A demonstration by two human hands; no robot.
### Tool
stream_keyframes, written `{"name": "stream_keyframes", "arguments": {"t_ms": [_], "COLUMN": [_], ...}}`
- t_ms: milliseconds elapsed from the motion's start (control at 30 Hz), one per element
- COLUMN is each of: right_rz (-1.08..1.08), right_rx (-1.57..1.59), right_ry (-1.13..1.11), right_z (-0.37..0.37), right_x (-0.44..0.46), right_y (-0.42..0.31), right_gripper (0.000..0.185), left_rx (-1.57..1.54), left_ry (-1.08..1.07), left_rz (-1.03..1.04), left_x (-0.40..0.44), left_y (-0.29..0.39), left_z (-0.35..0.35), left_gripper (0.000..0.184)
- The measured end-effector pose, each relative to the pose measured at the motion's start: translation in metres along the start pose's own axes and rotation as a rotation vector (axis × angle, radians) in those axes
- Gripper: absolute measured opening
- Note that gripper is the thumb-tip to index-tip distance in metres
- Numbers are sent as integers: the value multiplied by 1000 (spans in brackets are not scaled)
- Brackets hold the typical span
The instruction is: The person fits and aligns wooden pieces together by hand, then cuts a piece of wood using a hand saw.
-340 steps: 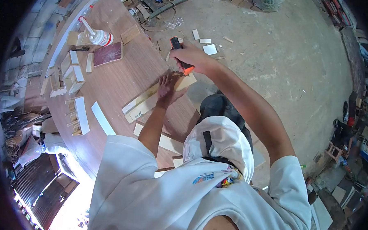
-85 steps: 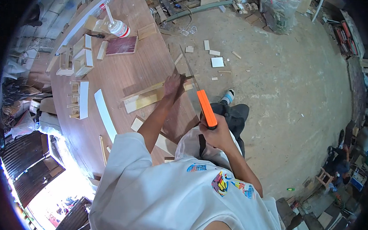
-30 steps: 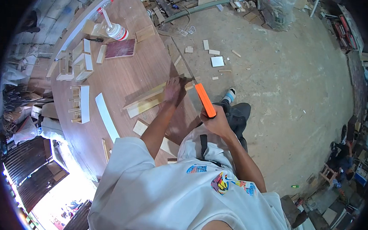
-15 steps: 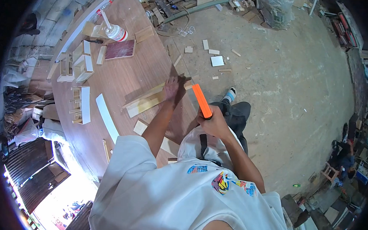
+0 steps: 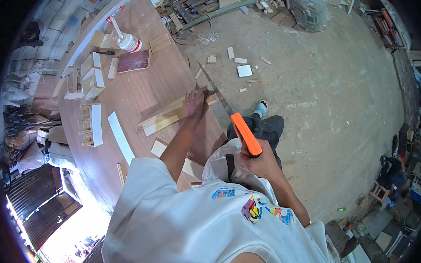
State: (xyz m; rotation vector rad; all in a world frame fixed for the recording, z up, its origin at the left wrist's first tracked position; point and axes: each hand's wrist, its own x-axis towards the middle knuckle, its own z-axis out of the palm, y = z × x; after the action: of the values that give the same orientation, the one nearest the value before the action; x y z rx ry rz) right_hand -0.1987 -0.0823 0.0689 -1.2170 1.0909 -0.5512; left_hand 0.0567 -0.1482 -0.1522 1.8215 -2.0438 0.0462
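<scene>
My right hand [image 5: 262,159] is closed round the orange handle of a handsaw [image 5: 246,135]. Its thin blade slants up and left, past the end of a wooden strip [image 5: 166,122] at the table's edge. My left hand [image 5: 196,102] grips that strip near this end and presses it against the tabletop [image 5: 149,89]. The strip looks like two narrow lengths side by side; my fingers partly cover them. Whether the blade touches the wood I cannot tell.
On the table stand a white bottle [image 5: 130,43], a dark red block [image 5: 133,61], small wooden frames [image 5: 93,77] and a white strip [image 5: 121,136]. Offcuts [image 5: 244,71] lie on the floor. At the far right, a person [image 5: 392,174] is beside a small stool [image 5: 379,191].
My right hand has drawn the saw back, down and to the right, so more blade shows. My left hand stays on the strip, with only a slight shift in view.
</scene>
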Motion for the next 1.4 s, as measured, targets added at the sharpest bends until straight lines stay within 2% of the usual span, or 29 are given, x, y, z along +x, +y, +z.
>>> {"name": "stream_keyframes", "arguments": {"t_ms": [133,267,333,600,867,1167,1333,1400], "right_rz": [11,-31,-48,-200,-163,-132,-119,-112], "right_rx": [7,-41,-52,-34,9,16,-27,-8], "right_ry": [14,-20,-25,45,6,16,18,9], "right_z": [3,0,-1,7,22,26,24,24], "right_x": [-2,-6,-5,44,75,86,87,86], "right_y": [1,-4,-4,25,62,71,71,70], "right_gripper": [17,14,12,17,15,15,14,14], "left_rx": [12,-50,1,-33,-70,-88,-96,-98], "left_ry": [62,34,142,111,67,94,210,174], "left_rz": [12,-36,32,32,-43,-82,-31,-54], "left_x": [0,3,3,-4,4,5,3,3], "left_y": [-3,-6,-7,-12,2,6,-2,-2], "left_z": [3,10,15,23,1,-3,8,9], "left_gripper": [24,21,21,22,20,17,16,16]}}
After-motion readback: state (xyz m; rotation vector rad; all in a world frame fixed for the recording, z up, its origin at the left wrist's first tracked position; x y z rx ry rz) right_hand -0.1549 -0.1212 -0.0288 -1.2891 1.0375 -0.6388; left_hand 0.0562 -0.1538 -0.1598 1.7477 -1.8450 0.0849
